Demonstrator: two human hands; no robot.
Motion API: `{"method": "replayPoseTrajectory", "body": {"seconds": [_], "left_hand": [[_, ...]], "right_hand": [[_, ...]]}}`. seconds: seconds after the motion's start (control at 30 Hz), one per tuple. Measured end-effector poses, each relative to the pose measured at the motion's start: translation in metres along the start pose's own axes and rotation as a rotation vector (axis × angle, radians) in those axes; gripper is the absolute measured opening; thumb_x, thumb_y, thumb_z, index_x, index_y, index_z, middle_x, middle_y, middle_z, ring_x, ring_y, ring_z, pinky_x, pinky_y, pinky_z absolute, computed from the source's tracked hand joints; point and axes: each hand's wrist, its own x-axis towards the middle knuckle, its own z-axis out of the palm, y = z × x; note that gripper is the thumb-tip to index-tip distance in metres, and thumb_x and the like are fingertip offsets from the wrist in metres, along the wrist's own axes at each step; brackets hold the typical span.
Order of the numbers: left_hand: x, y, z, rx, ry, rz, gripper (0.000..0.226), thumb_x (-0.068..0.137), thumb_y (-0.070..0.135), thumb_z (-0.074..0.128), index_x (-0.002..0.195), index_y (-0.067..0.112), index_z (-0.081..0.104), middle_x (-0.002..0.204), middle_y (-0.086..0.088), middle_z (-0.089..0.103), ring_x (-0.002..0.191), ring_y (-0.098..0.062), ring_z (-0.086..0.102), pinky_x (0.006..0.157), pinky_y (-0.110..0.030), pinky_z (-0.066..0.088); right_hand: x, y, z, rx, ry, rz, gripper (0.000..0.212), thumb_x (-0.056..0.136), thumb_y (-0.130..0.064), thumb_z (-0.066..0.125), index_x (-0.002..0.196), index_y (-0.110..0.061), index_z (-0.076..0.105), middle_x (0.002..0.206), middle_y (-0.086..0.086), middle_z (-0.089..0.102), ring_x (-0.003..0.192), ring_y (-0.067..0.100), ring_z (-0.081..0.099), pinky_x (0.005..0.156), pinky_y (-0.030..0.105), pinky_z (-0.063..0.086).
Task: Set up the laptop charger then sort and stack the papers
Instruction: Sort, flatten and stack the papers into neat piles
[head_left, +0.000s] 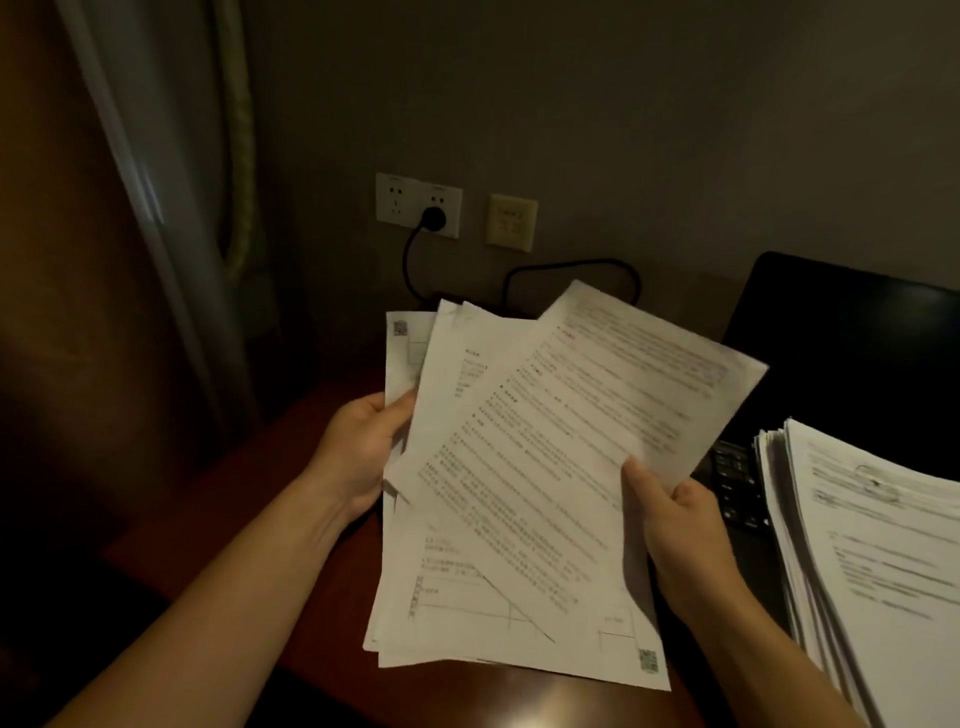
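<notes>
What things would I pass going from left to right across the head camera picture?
First the curtain → left hand → loose papers gripped by both hands → right hand → tall paper stack. The laptop overlaps the stack, so I skip it.

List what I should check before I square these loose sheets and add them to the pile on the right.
1. Plug seated in wall socket: ok.
2. Cable reaches the laptop: cannot tell, the sheets hide its run.
3. Left hand grip on the loose sheets: ok, it holds their left edge.
4. Right hand grip: ok, thumb on the top sheet.
5. Sheet edges aligned: not ok, fanned and skewed.
6. Stack squared to receive more: not ok, its edges are splayed and it lies over the laptop keyboard.
</notes>
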Motion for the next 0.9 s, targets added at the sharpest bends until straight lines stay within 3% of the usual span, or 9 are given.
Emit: {"method": "replayPoseTrajectory", "body": {"seconds": [0.13,0.23,0.37,0.67,0.73,0.8,0.83,0.87,0.9], "left_hand": [[-0.003,0.002,0.002,-0.054,0.052,0.016,0.043,0.088,0.028,0.072,0.118,-0.003,0.065,0.094,-0.019,0.073,0.086,-0.036,0.068,0.077,-0.047,0.057],[-0.004,0.004,0.004,-0.111,0.065,0.036,0.025,0.096,0.027,0.064,0.117,0.012,0.069,0.107,-0.014,0.075,0.099,-0.034,0.072,0.089,-0.054,0.057],[-0.007,0.009,0.002,-0.152,0.142,0.081,0.022,0.104,0.027,0.052,0.120,0.019,0.067,0.112,-0.008,0.074,0.101,-0.027,0.072,0.082,-0.047,0.059],[-0.015,0.009,-0.010,-0.185,0.302,0.118,0.021,0.108,0.025,0.042,0.119,0.027,0.060,0.118,-0.006,0.069,0.104,-0.024,0.067,0.077,-0.038,0.057],[-0.011,0.003,-0.013,0.022,0.375,0.196,0.042,0.106,0.011,0.045,0.143,0.030,0.045,0.139,-0.008,0.057,0.119,-0.024,0.060,0.086,-0.042,0.057],[-0.010,-0.004,-0.018,0.554,0.462,0.359,0.080,0.098,0.002,0.053,0.160,0.034,0.012,0.165,-0.006,0.020,0.144,-0.026,0.033,0.111,-0.046,0.041],[-0.008,-0.006,-0.020,0.907,0.463,0.481,0.086,0.096,0.007,0.056,0.160,0.032,0.005,0.168,-0.003,0.005,0.151,-0.025,0.018,0.118,-0.046,0.028],[-0.008,-0.007,-0.022,1.233,0.359,0.583,0.080,0.097,0.015,0.055,0.160,0.031,0.008,0.168,-0.001,0.003,0.153,-0.023,0.009,0.121,-0.046,0.018],[-0.006,-0.005,-0.022,1.429,0.151,0.587,0.068,0.100,0.024,0.051,0.158,0.032,0.017,0.168,0.001,0.010,0.153,-0.020,0.010,0.122,-0.045,0.014]], "right_hand": [[0.000,-0.002,0.001,0.037,-0.039,0.014,0.019,0.101,-0.024,0.059,0.117,-0.019,0.068,0.105,-0.004,0.077,0.096,0.018,0.074,0.087,0.040,0.057],[0.002,0.000,0.002,0.038,0.100,-0.002,0.024,0.101,-0.024,0.059,0.122,-0.015,0.066,0.107,0.000,0.075,0.102,0.024,0.071,0.093,0.044,0.055],[0.003,-0.001,0.001,0.031,0.253,-0.009,0.037,0.100,-0.028,0.060,0.130,-0.007,0.060,0.118,0.005,0.068,0.113,0.030,0.063,0.102,0.048,0.049],[-0.010,-0.010,-0.009,0.013,0.369,0.007,0.027,0.100,-0.020,0.058,0.124,-0.007,0.058,0.112,0.009,0.066,0.105,0.031,0.063,0.095,0.044,0.051],[-0.013,-0.011,-0.013,-0.010,0.383,-0.005,0.029,0.100,-0.016,0.057,0.126,-0.004,0.058,0.110,0.009,0.064,0.100,0.029,0.060,0.089,0.038,0.048],[-0.016,-0.012,-0.018,-0.042,0.387,-0.017,0.029,0.099,-0.014,0.056,0.126,-0.004,0.058,0.113,0.012,0.065,0.100,0.031,0.061,0.086,0.036,0.046],[-0.016,-0.013,-0.020,-0.057,0.392,-0.021,0.029,0.098,-0.014,0.056,0.126,-0.003,0.058,0.114,0.012,0.066,0.103,0.033,0.062,0.086,0.036,0.046],[-0.017,-0.014,-0.021,-0.068,0.401,-0.025,0.030,0.098,-0.013,0.056,0.126,-0.003,0.058,0.115,0.013,0.066,0.105,0.034,0.063,0.086,0.035,0.046],[-0.018,-0.014,-0.023,-0.077,0.407,-0.030,0.030,0.098,-0.012,0.056,0.127,-0.003,0.059,0.116,0.014,0.067,0.106,0.034,0.063,0.085,0.034,0.045]]}}
